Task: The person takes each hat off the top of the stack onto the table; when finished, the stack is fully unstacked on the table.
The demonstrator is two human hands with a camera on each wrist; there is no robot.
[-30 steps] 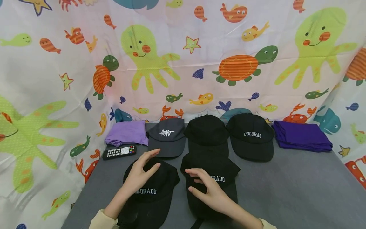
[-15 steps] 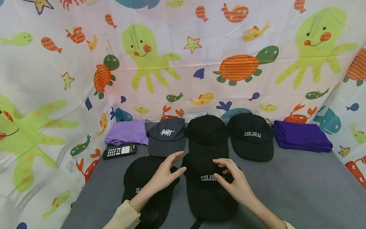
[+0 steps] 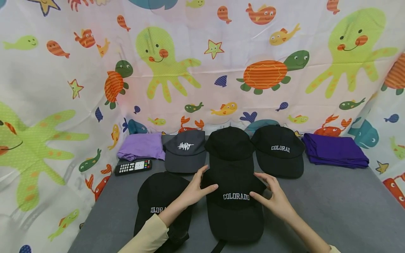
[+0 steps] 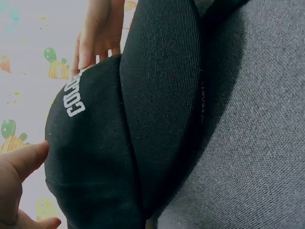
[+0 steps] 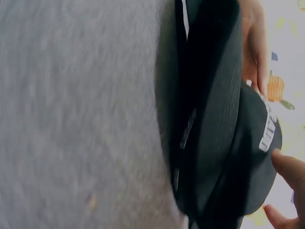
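Observation:
A black baseball cap (image 3: 235,223) with white COLORADO lettering lies at the front middle of the table, brim toward me. My left hand (image 3: 193,192) is at its left side and my right hand (image 3: 276,199) at its right side, thumbs at the front of the crown. Fingers look spread and relaxed rather than curled tight. In the left wrist view, the left thumb (image 4: 31,157) meets the edge of the cap's crown (image 4: 90,143). The right wrist view has the right thumb (image 5: 286,164) by the lettering. Another black COLORADO cap (image 3: 161,191) lies under my left forearm, partly hidden.
Along the back stand a grey HEART cap (image 3: 185,153), a plain black cap (image 3: 230,144) and a black COLORADO cap (image 3: 278,151). Folded lilac cloth (image 3: 141,147) and a remote control (image 3: 133,167) lie left, folded purple cloth (image 3: 335,151) right. A patterned curtain (image 3: 202,88) hangs behind.
My left hand has moved right, from over the front left cap to the left side of the middle cap. My right hand has shifted right, from over that cap's lettering to its right side.

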